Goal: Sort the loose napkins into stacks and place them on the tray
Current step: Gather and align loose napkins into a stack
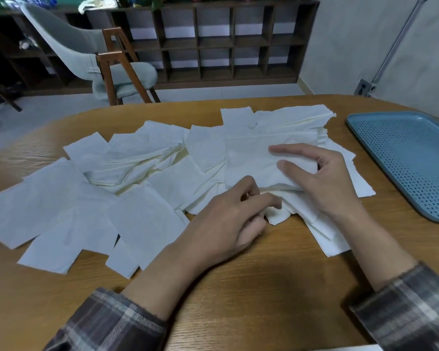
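Note:
Several loose white napkins point(127, 178) lie scattered and overlapping across the wooden table point(276, 287). My right hand point(322, 178) grips a small stack of napkins point(254, 160) from its right side, thumb on top and fingers round the edge. My left hand point(233, 216) sits just below that stack, its curled fingers pinching the crumpled edge of a napkin point(276, 215). The blue perforated tray point(411, 158) stands at the right of the table with nothing on it.
A further pile of napkins point(294, 117) lies at the back, between the stack and the tray. Beyond the table stand a grey chair with wooden legs point(107, 69) and a dark wooden shelf unit point(213, 41).

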`<state>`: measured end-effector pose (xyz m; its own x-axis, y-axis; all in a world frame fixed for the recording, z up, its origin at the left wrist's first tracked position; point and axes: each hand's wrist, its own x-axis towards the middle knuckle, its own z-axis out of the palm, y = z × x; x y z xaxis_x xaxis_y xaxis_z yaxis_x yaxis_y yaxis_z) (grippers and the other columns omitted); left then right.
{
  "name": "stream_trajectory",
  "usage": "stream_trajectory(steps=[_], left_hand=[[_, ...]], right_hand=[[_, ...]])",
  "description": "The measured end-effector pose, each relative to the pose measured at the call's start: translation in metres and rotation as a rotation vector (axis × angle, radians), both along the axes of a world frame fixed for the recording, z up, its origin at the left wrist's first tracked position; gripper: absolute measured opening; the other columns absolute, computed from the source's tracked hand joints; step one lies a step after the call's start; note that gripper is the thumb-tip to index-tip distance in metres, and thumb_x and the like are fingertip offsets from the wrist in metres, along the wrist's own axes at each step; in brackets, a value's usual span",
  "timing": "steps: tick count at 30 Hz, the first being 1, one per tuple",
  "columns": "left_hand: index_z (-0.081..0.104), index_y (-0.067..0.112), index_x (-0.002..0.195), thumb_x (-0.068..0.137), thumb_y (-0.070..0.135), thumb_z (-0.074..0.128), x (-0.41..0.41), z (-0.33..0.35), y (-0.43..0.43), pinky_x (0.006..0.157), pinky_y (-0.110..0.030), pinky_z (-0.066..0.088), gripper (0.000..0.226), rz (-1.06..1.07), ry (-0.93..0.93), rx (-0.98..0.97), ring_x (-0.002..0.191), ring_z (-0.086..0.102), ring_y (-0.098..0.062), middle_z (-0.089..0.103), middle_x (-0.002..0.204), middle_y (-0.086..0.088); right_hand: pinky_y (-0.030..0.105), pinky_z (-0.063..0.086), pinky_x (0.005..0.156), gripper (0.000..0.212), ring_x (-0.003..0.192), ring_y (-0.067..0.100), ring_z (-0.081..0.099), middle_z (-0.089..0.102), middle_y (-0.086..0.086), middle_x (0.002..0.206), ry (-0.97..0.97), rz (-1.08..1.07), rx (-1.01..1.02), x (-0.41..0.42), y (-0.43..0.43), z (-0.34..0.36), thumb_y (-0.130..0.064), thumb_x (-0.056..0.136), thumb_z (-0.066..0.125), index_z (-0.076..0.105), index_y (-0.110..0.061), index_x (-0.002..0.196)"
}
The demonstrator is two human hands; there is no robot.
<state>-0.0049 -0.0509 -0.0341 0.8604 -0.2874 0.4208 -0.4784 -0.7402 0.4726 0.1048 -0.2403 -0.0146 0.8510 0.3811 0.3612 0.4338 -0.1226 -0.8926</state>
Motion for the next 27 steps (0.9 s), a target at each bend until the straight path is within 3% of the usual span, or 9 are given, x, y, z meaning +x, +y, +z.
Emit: stream_trajectory(steps=[3, 6, 8, 10, 15, 18, 22, 24, 27], left_hand=[[0.068, 0.020, 0.110, 0.096, 0.025, 0.045, -0.002, 0.005, 0.002, 0.071, -0.021, 0.043, 0.028, 0.045, 0.001, -0.029, 0.078, 0.050, -0.010, 0.048, 0.100, 0.009], [0.064, 0.019, 0.106, 0.098, 0.028, 0.054, -0.001, 0.007, 0.003, 0.073, -0.034, 0.051, 0.016, 0.102, -0.007, -0.057, 0.083, 0.057, -0.015, 0.053, 0.101, 0.008], [0.064, 0.019, 0.106, 0.098, 0.023, 0.064, 0.001, 0.008, 0.005, 0.075, -0.039, 0.053, 0.008, 0.122, -0.020, -0.057, 0.089, 0.060, -0.014, 0.055, 0.105, 0.009], [0.067, 0.016, 0.103, 0.096, 0.010, 0.068, 0.002, 0.009, 0.006, 0.078, -0.032, 0.053, 0.010, 0.116, -0.060, -0.080, 0.092, 0.061, -0.011, 0.058, 0.104, 0.009], [0.066, 0.012, 0.083, 0.080, -0.011, 0.074, -0.005, 0.024, 0.001, 0.080, -0.024, 0.048, 0.024, 0.149, -0.085, -0.412, 0.086, 0.065, -0.015, 0.065, 0.086, 0.005], [0.065, 0.017, 0.082, 0.083, -0.009, 0.071, -0.007, 0.033, 0.005, 0.082, -0.021, 0.047, 0.026, 0.156, 0.018, -0.679, 0.087, 0.065, -0.011, 0.067, 0.086, 0.009], [0.067, 0.021, 0.085, 0.090, -0.002, 0.075, -0.006, 0.038, 0.011, 0.084, -0.020, 0.048, 0.025, 0.193, 0.082, -0.878, 0.094, 0.064, -0.004, 0.069, 0.090, 0.015], [0.074, 0.019, 0.091, 0.093, 0.004, 0.077, -0.004, 0.036, 0.010, 0.089, -0.024, 0.051, 0.015, 0.248, 0.096, -0.892, 0.101, 0.066, -0.003, 0.073, 0.098, 0.017], [0.080, 0.023, 0.099, 0.091, 0.012, 0.082, 0.000, 0.032, 0.009, 0.081, -0.021, 0.055, 0.014, 0.336, 0.129, -0.892, 0.100, 0.068, 0.001, 0.076, 0.107, 0.019]], right_hand=[[0.013, 0.045, 0.106, 0.029, 0.122, -0.001, 0.065, 0.077, -0.017, 0.118, 0.001, -0.003, -0.016, 0.002, 0.000, 0.000, -0.001, 0.097, 0.070, 0.080, -0.021, 0.114], [0.014, 0.045, 0.106, 0.029, 0.123, -0.001, 0.065, 0.077, -0.018, 0.118, -0.001, -0.004, -0.023, 0.001, 0.000, -0.001, -0.001, 0.096, 0.070, 0.080, -0.022, 0.114], [0.014, 0.045, 0.106, 0.029, 0.123, -0.002, 0.065, 0.077, -0.018, 0.118, 0.008, -0.008, -0.013, 0.001, 0.000, 0.000, -0.001, 0.096, 0.070, 0.080, -0.021, 0.115], [0.011, 0.044, 0.104, 0.031, 0.123, -0.003, 0.063, 0.077, -0.019, 0.119, 0.020, -0.019, -0.008, 0.001, 0.000, 0.001, 0.001, 0.097, 0.069, 0.079, -0.020, 0.116], [0.005, 0.039, 0.101, 0.040, 0.125, -0.008, 0.060, 0.075, -0.021, 0.122, 0.023, -0.033, -0.021, 0.003, -0.002, 0.001, 0.007, 0.096, 0.062, 0.077, -0.020, 0.120], [0.015, 0.044, 0.102, 0.038, 0.125, -0.001, 0.062, 0.075, -0.018, 0.123, 0.069, -0.003, 0.022, 0.001, -0.002, 0.002, 0.005, 0.097, 0.061, 0.078, -0.022, 0.119], [0.026, 0.049, 0.098, 0.028, 0.125, 0.007, 0.065, 0.076, -0.009, 0.126, 0.168, 0.076, 0.071, -0.005, 0.004, 0.006, -0.018, 0.107, 0.053, 0.078, -0.018, 0.117], [0.037, 0.054, 0.101, 0.042, 0.126, 0.019, 0.067, 0.075, 0.003, 0.130, 0.370, 0.190, 0.210, -0.008, 0.005, 0.007, -0.042, 0.107, 0.049, 0.075, -0.014, 0.124], [0.037, 0.058, 0.098, 0.042, 0.120, 0.023, 0.071, 0.076, 0.005, 0.126, 0.399, 0.240, 0.230, -0.010, 0.006, 0.004, -0.049, 0.095, 0.070, 0.076, -0.017, 0.122]])
